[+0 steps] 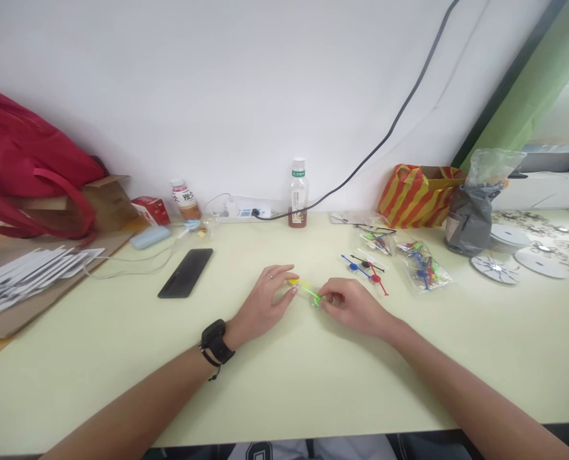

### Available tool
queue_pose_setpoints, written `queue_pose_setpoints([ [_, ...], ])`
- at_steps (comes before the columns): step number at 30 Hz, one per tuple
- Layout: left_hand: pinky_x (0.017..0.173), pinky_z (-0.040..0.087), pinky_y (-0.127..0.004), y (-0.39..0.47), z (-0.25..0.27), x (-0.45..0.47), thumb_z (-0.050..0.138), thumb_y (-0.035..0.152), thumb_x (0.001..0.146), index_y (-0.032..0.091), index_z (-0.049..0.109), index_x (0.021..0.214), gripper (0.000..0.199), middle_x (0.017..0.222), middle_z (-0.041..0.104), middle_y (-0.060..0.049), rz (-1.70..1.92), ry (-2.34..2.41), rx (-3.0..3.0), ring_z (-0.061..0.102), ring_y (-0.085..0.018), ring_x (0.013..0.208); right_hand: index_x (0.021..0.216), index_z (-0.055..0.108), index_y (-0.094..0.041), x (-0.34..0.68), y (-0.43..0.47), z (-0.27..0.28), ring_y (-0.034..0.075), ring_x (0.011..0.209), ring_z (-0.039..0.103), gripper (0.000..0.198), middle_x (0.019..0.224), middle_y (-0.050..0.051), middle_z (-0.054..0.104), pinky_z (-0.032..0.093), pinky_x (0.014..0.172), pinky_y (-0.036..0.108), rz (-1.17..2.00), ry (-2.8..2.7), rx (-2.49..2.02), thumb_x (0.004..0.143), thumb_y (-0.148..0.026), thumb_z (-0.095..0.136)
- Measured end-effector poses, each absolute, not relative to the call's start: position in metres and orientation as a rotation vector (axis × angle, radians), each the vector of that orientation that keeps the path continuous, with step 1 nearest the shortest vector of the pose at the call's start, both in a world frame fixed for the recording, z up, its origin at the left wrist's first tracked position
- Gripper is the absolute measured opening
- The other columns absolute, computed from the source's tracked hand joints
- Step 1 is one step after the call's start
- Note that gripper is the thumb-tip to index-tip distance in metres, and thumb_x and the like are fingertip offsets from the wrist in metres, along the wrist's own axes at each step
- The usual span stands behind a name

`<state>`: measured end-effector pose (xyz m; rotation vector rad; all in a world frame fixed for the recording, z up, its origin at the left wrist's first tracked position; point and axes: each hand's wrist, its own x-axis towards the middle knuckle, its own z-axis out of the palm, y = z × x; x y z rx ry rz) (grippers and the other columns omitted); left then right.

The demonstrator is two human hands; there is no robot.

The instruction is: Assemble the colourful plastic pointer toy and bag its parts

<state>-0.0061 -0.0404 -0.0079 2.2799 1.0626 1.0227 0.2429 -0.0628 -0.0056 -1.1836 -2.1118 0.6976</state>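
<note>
My right hand [354, 306] pinches a small bright green plastic spinner arrow [315, 299] by its round end, just above the table. The arrow's thin shaft points up and left toward my left hand [264, 301]. That hand has its fingers stretched out, thumb and forefinger apart. A yellow spinner arrow [299, 282] lies at its fingertips, partly hidden by them; whether they touch it I cannot tell. To the right of my right hand lie a blue arrow [353, 267], a black arrow [365, 263] and a red arrow [375, 279], close together.
Clear bags of coloured arrows [425, 268] lie at the right, near white discs [495, 269]. A striped bag [416, 195] and a grey plastic bag [470, 220] stand behind. A bottle [298, 195] stands by the wall; a phone [186, 273] lies left.
</note>
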Motion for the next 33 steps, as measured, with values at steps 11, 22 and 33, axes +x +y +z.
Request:
queue_pose_setpoints([
  [11, 0.107, 0.047, -0.045, -0.04, -0.009, -0.008, 0.057, 0.034, 0.102, 0.027, 0.069, 0.131, 0.032, 0.121, 0.07, -0.009, 0.861, 1.012, 2.252, 0.062, -0.027, 0.118, 0.129, 0.064, -0.022, 0.292, -0.025, -0.027, 0.044, 0.13, 0.046, 0.042, 0.131, 0.018, 0.063, 0.039, 0.102, 0.061, -0.128, -1.807, -1.736, 0.093, -0.044, 0.062],
  [22, 0.113, 0.045, -0.047, -0.051, 0.001, -0.006, 0.074, 0.034, 0.091, 0.031, 0.066, 0.137, 0.046, 0.134, 0.066, -0.01, 0.745, 0.755, 2.378, 0.053, -0.029, 0.131, 0.126, 0.069, -0.022, 0.28, -0.021, -0.034, 0.03, 0.121, 0.061, 0.033, 0.128, 0.014, 0.067, 0.048, 0.107, 0.05, 0.419, -2.097, -1.225, 0.1, -0.035, 0.053],
  [33, 0.112, 0.045, -0.051, -0.048, -0.005, -0.005, 0.073, 0.048, 0.09, 0.029, 0.046, 0.154, 0.071, 0.143, 0.061, -0.013, 0.7, 0.871, 2.352, 0.053, -0.033, 0.134, 0.146, 0.05, -0.027, 0.247, -0.061, -0.001, 0.029, 0.13, 0.057, 0.066, 0.144, 0.012, 0.058, 0.05, 0.108, 0.045, 0.794, -2.158, -0.959, 0.089, -0.05, 0.074],
])
